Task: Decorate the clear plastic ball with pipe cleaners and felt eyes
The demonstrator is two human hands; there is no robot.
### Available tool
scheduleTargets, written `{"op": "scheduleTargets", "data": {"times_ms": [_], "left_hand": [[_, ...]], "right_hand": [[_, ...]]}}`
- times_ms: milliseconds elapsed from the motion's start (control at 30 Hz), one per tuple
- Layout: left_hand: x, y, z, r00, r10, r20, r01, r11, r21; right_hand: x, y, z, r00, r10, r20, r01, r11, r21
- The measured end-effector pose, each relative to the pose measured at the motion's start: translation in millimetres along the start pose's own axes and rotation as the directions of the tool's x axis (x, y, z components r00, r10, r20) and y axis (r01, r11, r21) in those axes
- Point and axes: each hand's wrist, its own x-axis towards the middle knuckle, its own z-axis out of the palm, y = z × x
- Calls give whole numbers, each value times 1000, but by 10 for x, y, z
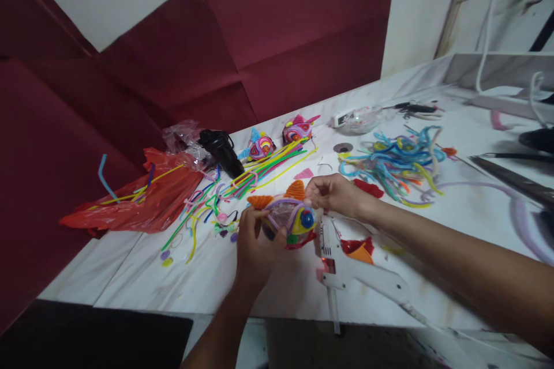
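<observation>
My left hand (255, 248) is closed round the rear and lower side of a pipe-cleaner fish (281, 216), held just above the white table. The fish has orange fins, a lilac outline, a yellow face with a blue eye, and clear plastic showing in its middle. My right hand (324, 191) pinches at the fish's upper front edge, beside the orange top fin; the exact spot under the fingertips is hidden. Below my right forearm lies a white glue gun (363, 277) with a red light showing and a clear glue stick poking out of it.
Two finished-looking colourful fish (261, 147) stand at the back, near straight pipe cleaners (268, 170). A red plastic bag (142, 196) and a black bottle-like object (223, 153) are left. Tangled pipe cleaners (389, 161) and large scissors (511, 179) lie right. The glue gun's cord crosses the front edge.
</observation>
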Motion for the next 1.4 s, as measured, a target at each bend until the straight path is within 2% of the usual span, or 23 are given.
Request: {"op": "scheduleTargets", "data": {"times_ms": [300,500,1000,1267,1400], "left_hand": [[13,-48,-23,999,-40,0,40,997,-59],[13,-56,-28,998,-53,17,55,996,-69],[28,31,22,1000,-2,11,2,1000,15],[3,34,32,1000,-16,13,16,1000,5],[-11,24,7,1000,9,-2,-9,998,-56]], "right_hand": [[57,54,-2,987,138,87,-155,959,236],[64,16,-52,971,184,150,-222,930,294],[44,-66,-112,957,250,144,-273,948,166],[13,-70,-128,961,244,132,-259,959,113],[-2,-106,-129,959,247,141,-263,959,109]]}}
